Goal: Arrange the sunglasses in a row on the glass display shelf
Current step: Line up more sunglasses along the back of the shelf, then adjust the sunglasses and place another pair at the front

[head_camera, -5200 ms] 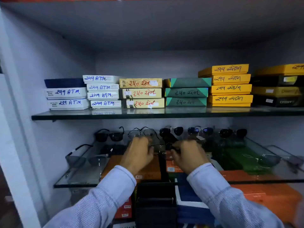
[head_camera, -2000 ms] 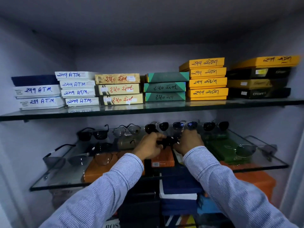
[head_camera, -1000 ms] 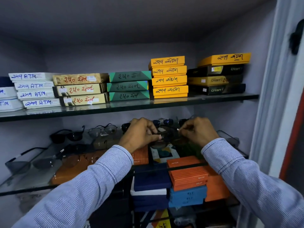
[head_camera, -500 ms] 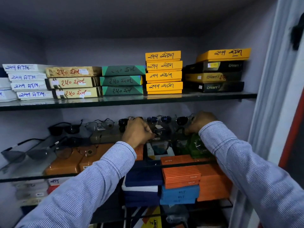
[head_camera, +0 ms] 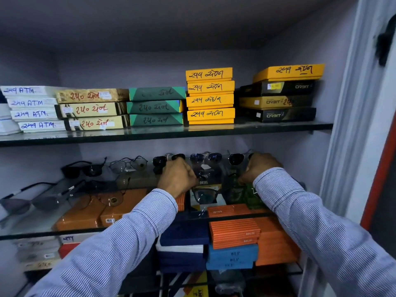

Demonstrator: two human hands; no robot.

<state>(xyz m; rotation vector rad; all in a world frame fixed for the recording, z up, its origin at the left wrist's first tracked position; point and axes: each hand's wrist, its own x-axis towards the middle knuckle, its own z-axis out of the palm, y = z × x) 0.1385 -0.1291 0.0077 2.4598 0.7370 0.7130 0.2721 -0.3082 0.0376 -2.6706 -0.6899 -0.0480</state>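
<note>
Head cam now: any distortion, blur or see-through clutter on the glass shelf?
Head view: wide-angle bends the door frame; dim, bluish light; glass shelf shows the boxes below through it, cluttering the sunglasses; sleeves soft near the bottom edge.

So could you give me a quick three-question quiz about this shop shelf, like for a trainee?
1. True or false: the orange-yellow boxes sit on the upper shelf.
2. Which is farther right in the back row: the black sunglasses or the blue-lensed pair?
3. Where are the left hand and right hand: A above the upper shelf, B at the glass display shelf?

Key: 1 true. 2 the blue-lensed pair. 3 B.
</note>
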